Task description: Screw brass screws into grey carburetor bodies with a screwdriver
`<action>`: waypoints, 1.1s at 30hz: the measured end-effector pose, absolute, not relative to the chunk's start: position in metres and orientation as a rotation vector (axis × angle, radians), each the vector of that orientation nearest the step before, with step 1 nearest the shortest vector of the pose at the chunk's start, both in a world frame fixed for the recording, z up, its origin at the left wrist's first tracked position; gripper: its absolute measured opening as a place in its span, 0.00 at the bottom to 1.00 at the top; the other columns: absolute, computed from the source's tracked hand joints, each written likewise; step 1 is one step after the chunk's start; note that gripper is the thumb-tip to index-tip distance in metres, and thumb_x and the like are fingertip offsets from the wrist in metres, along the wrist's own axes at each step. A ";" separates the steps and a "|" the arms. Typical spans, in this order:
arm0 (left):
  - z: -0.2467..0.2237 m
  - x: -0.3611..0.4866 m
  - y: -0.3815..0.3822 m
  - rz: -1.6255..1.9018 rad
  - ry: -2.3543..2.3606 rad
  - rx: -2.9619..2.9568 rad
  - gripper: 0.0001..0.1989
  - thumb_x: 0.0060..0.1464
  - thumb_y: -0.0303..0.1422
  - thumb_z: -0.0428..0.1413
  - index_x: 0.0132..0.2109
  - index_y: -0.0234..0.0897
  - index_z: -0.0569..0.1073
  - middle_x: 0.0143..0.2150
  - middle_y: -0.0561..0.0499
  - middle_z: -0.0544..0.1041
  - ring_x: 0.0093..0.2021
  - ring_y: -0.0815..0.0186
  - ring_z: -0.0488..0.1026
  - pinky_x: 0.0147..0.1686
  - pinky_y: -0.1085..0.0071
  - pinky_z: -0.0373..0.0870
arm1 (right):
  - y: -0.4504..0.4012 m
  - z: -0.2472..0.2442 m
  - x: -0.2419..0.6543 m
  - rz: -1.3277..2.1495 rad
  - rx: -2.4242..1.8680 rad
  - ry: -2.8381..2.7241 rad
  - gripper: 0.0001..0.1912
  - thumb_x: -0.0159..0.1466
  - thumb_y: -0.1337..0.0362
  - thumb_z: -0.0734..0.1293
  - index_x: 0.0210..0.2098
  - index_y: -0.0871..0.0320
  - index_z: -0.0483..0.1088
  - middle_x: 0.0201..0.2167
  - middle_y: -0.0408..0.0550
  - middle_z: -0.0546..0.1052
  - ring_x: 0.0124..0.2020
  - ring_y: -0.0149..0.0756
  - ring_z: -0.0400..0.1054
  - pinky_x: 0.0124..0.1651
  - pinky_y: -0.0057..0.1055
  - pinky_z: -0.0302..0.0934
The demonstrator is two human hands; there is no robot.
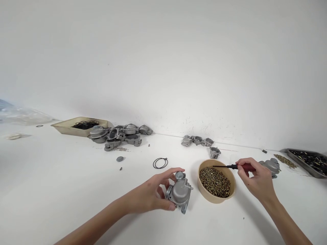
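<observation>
My left hand (155, 194) grips a grey metal carburetor (181, 192), fingers along its left side and thumb below. It is close to the white tabletop, with its domed side up. In my right hand (258, 178) is a screwdriver (249, 167) with a red handle, lying nearly level and pointing left. Its thin dark shaft reaches over a round tan bowl (201, 185) filled with small brass-coloured screws (214, 182). Whether the tip touches the screws I cannot tell. Two thin black rubber rings (160, 163) lie on the table beyond the left hand.
Several grey metal housings (120, 134) are heaped beside a cream tray (63, 126) of black rings. More castings (197, 140) stand along the wall, and one (272, 166) lies behind my right hand. Brass pieces (285, 161) and a dark tray (308, 163) are at the far right.
</observation>
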State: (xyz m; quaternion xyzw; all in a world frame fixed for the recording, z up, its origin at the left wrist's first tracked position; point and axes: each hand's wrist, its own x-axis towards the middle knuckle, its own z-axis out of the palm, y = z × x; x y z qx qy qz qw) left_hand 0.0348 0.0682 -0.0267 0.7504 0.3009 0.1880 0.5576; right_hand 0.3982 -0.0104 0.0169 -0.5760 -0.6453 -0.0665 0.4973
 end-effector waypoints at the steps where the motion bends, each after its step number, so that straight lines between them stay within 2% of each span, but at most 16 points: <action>1: -0.027 0.035 0.068 0.445 0.705 1.770 0.47 0.48 0.38 0.71 0.71 0.55 0.61 0.58 0.47 0.73 0.48 0.58 0.73 0.43 0.65 0.75 | -0.010 0.016 0.398 -0.156 -1.395 -1.562 0.04 0.65 0.65 0.68 0.32 0.53 0.74 0.31 0.45 0.83 0.26 0.37 0.78 0.27 0.31 0.69; 11: -0.025 0.035 0.067 0.432 0.705 1.775 0.49 0.49 0.40 0.71 0.74 0.57 0.59 0.57 0.48 0.75 0.49 0.57 0.73 0.44 0.64 0.75 | -0.007 0.011 0.398 -0.110 -1.392 -1.600 0.05 0.66 0.64 0.67 0.33 0.53 0.74 0.31 0.46 0.83 0.25 0.36 0.76 0.26 0.31 0.68; 18: -0.018 0.036 0.065 0.407 0.731 1.755 0.49 0.48 0.38 0.70 0.74 0.55 0.59 0.56 0.48 0.75 0.48 0.58 0.73 0.45 0.62 0.75 | -0.006 0.011 0.399 -0.073 -1.413 -1.562 0.05 0.66 0.62 0.67 0.33 0.53 0.74 0.32 0.46 0.83 0.27 0.37 0.77 0.27 0.31 0.69; 26: -0.027 0.035 0.069 0.442 0.694 1.787 0.51 0.50 0.40 0.71 0.76 0.57 0.57 0.56 0.48 0.76 0.46 0.59 0.74 0.44 0.63 0.76 | -0.005 0.012 0.402 -0.064 -1.418 -1.551 0.06 0.66 0.61 0.68 0.32 0.54 0.74 0.31 0.48 0.83 0.28 0.40 0.78 0.28 0.33 0.70; 30: -0.034 0.031 0.070 0.436 0.677 1.826 0.52 0.53 0.43 0.69 0.78 0.60 0.52 0.56 0.48 0.75 0.45 0.58 0.75 0.47 0.59 0.77 | -0.006 0.013 0.403 -0.056 -1.402 -1.515 0.06 0.66 0.62 0.69 0.32 0.54 0.74 0.33 0.48 0.84 0.29 0.39 0.78 0.29 0.33 0.72; 33: -0.037 0.029 0.069 0.440 0.697 1.884 0.55 0.51 0.47 0.70 0.78 0.59 0.50 0.61 0.44 0.73 0.53 0.51 0.74 0.53 0.52 0.75 | -0.008 0.015 0.404 -0.055 -1.415 -1.485 0.05 0.65 0.62 0.69 0.32 0.53 0.75 0.33 0.48 0.84 0.29 0.39 0.78 0.30 0.33 0.72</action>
